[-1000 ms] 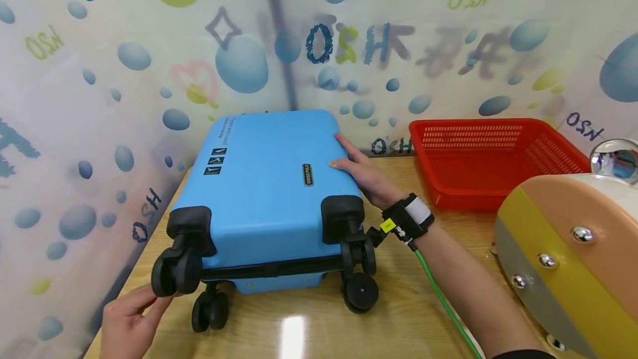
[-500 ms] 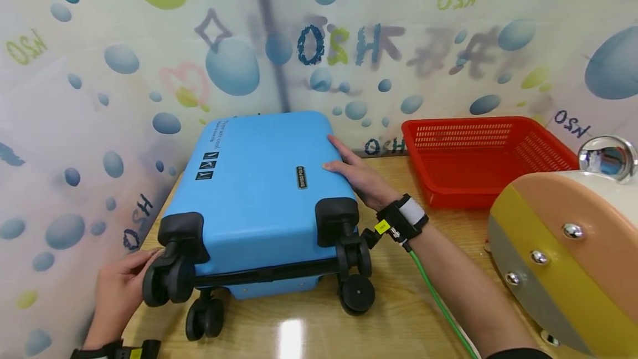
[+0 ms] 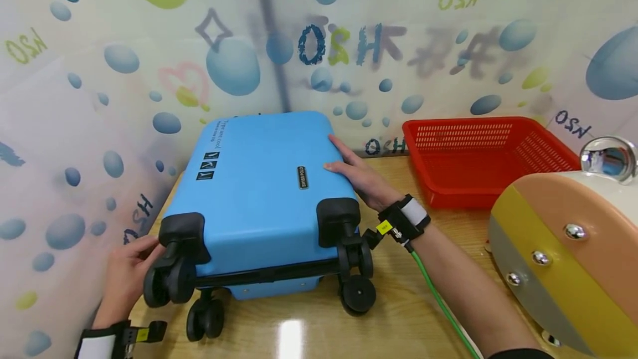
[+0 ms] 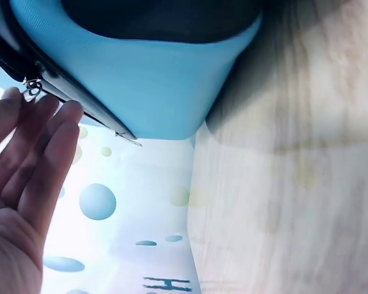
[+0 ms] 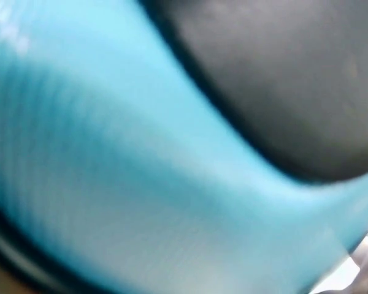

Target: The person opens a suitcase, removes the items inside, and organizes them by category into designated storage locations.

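A light blue hard-shell suitcase (image 3: 259,198) lies flat on the wooden table, its black wheels (image 3: 169,278) facing me. At its left side, near the front corner, is my left hand (image 3: 124,276), partly behind the corner wheel. In the left wrist view, the thumb and fingertips of this hand (image 4: 27,177) pinch a small metal zipper pull (image 4: 32,89) on the suitcase's dark seam. My right hand (image 3: 361,176) rests on the right edge, thumb on the top face and fingers stretched along the side. Blue shell (image 5: 172,184) and a black corner guard (image 5: 294,79) fill the blurred right wrist view.
Right of the suitcase stands a red plastic basket (image 3: 468,198). A rounded, striped object (image 3: 563,237) with metal studs is at the right front. A patterned backdrop (image 3: 349,60) closes off the back and left. A green cable (image 3: 441,298) runs from the right wrist.
My left hand has gone from beneath the front-left wheel up to the suitcase's left side. The right hand keeps its place on the edge. The view has shifted slightly.
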`<action>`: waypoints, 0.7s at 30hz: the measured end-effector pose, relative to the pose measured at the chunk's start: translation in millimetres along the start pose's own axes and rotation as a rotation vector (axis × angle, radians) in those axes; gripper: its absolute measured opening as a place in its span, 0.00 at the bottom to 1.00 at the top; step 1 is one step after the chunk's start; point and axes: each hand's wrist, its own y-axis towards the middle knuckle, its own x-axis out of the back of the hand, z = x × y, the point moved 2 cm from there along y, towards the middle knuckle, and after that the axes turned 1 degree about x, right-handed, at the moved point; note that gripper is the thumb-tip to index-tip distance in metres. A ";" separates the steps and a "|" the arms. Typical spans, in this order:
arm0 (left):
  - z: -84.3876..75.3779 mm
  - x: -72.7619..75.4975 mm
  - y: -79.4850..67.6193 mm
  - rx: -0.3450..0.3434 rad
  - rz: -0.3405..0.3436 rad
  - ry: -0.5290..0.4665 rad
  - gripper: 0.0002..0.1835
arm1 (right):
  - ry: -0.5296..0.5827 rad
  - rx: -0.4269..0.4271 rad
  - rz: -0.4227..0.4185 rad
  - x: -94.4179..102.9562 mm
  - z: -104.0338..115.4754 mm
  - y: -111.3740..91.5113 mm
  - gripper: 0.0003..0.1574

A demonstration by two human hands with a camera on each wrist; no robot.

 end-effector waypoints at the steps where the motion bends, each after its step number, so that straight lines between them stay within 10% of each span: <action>1: -0.2 -1.3 1.5 0.000 0.014 -0.004 0.04 | 0.004 -0.002 0.001 0.0 -0.3 -0.3 0.45; 13: -6.9 -3.8 30.1 0.079 0.125 -0.088 0.14 | 0.021 -0.005 -0.007 -3.9 -4.8 -3.0 0.45; 17: -27.8 11.3 38.9 0.120 0.194 -0.193 0.23 | 0.019 0.018 -0.008 -4.1 -10.3 -4.1 0.45; 21: -60.5 31.7 51.2 0.005 0.319 -0.144 0.24 | 0.058 0.015 -0.016 -0.7 -18.1 -10.0 0.45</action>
